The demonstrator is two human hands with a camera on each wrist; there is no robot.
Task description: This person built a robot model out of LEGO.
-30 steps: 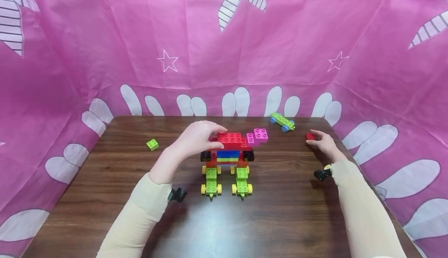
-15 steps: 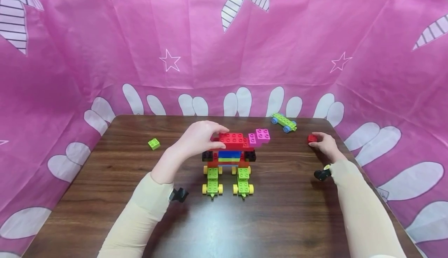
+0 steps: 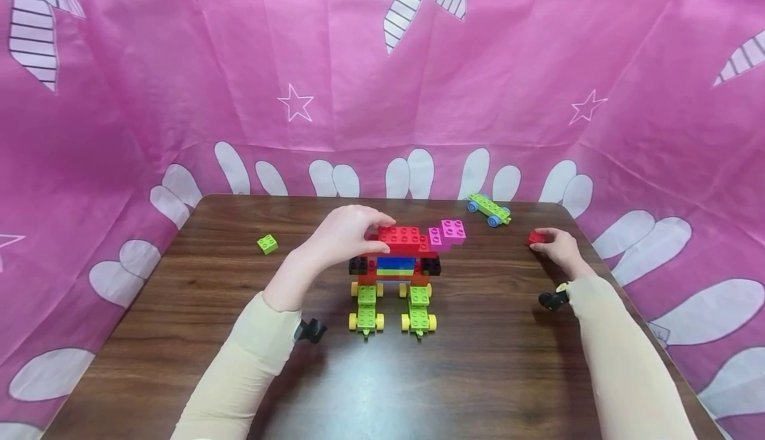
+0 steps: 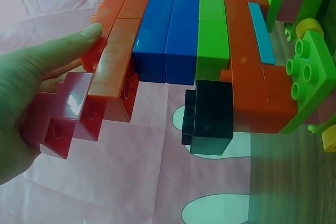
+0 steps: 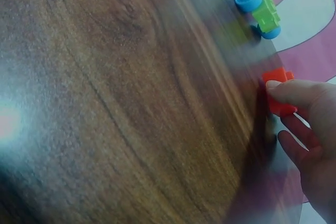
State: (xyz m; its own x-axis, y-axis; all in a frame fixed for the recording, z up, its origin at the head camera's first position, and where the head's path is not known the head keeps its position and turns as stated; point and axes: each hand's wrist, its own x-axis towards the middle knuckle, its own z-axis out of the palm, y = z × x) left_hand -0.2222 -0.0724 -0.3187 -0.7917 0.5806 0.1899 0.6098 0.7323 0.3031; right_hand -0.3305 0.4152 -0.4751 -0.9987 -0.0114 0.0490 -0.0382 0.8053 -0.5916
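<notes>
In the middle of the table stands a toy-brick build, with a red top layer [image 3: 400, 237], blue and lime bricks [image 4: 181, 40] beneath and black bricks [image 4: 212, 118] on its sides. Its feet are lime wheeled bases [image 3: 366, 307] with yellow wheels. Pink bricks [image 3: 452, 229] extend from the top at the right end, and more show at the other end beside my left palm. My left hand [image 3: 346, 234] grips the top layer between thumb and fingers. Farther right, my right hand [image 3: 560, 249] pinches a small red toy brick [image 5: 279, 95] low over the table.
A lime toy-brick car base [image 3: 489, 209] with blue wheels sits at the back right, near the red brick. Over on the left lies a lime brick [image 3: 267, 244]. Pink patterned cloth [image 3: 358, 108] hangs behind and beside the brown wooden table [image 3: 478, 373].
My right thumb and fingers have closed from around the small red brick onto it. The left hand keeps its grip on the build; the head view has shifted slightly.
</notes>
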